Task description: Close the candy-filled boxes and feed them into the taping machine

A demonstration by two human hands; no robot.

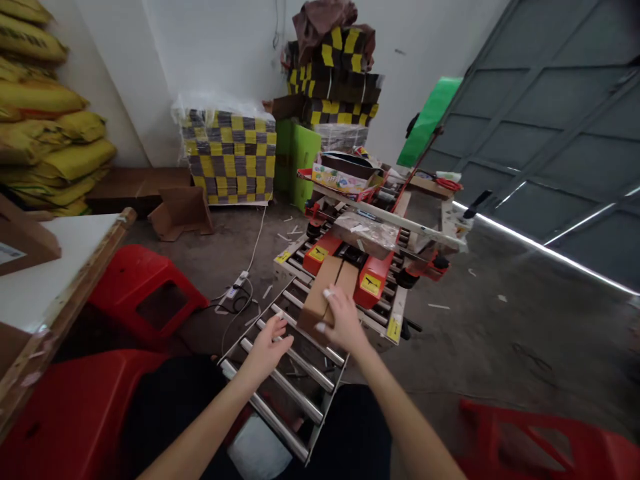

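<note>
A brown cardboard box lies on the metal roller conveyor, its far end at the mouth of the red carton-sealing machine. My right hand presses on the box's near end, fingers curled over its top and side. My left hand hovers just left of the box over the rollers, fingers spread and holding nothing.
Red plastic stools sit at left and another at lower right. A white table with a cardboard box stands far left. Stacked yellow-and-black flat cartons, yellow sacks, a power strip and a grey door surround the machine.
</note>
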